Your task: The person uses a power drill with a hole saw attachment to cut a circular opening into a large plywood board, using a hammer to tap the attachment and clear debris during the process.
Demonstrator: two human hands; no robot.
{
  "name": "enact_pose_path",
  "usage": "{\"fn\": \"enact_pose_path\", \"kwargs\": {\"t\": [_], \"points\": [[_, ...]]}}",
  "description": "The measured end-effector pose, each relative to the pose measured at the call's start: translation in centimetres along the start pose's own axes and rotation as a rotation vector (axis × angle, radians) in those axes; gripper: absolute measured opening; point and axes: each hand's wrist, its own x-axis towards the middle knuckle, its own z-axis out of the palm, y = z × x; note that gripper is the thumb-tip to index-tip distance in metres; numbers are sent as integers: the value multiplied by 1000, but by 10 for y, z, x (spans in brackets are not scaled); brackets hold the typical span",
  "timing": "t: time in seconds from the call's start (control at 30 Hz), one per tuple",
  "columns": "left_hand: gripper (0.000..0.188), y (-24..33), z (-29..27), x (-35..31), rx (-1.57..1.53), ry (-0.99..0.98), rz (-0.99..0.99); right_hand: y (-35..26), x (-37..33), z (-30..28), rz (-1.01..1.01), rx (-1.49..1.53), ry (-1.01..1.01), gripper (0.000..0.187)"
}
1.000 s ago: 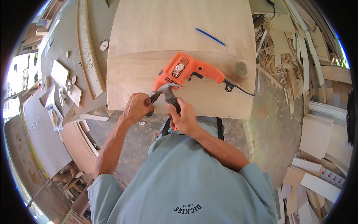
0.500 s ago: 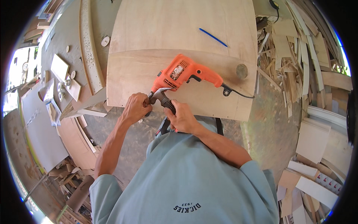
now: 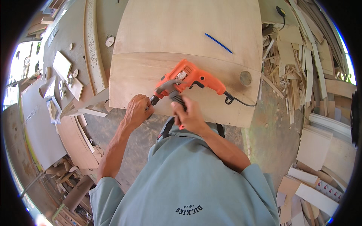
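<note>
Your 2 hands work near the close edge of the plywood-topped table [image 3: 132, 81]. The orange drill [image 3: 194, 74] lies on its side there, its dark chuck [image 3: 154, 99] pointing left and toward you, its rear handle reaching right and its black cord [image 3: 244, 101] running off that handle.

Your right hand [image 3: 190, 116] has the hammer [image 3: 175, 97]: the grip is wrapped firmly about the handle, and a red end shows below your fingers. The blurred hammer head overlaps the front of the drill's body in this view, up and right of your other hand.

Your left hand [image 3: 138, 107] is at the chuck end, the grip curled in tight. It seems to have hold of a dark piece [image 3: 150, 116] there, though your fingers hide most of it.

Farther up the table, well apart from your hands, a blue pen [image 3: 218, 43] lies at a slant. A round greyish spot [image 3: 245, 78] marks the wood beyond the drill's handle. On the right, wood offcuts [image 3: 290, 71] lie heaped on the floor [image 3: 273, 124] beside the table.
</note>
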Motion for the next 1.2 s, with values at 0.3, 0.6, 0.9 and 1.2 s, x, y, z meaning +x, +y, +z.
{"fn": "enact_pose_path", "kwargs": {"t": [0.3,0.6,0.9,1.2], "points": [[12,12,9,3,22,85,25,-24,2,-35,-230,72,230,27],[9,13,-2,-15,-143,35,-241,-1,-15,-5,-23,63,-59,27],[9,7,-1,-21,-197,10,-258,-9,1,9,-93,-237,-97,26],[10,7,3,-29,-258,47,-261,-9,17,17,-180,-377,-94,28]]}}
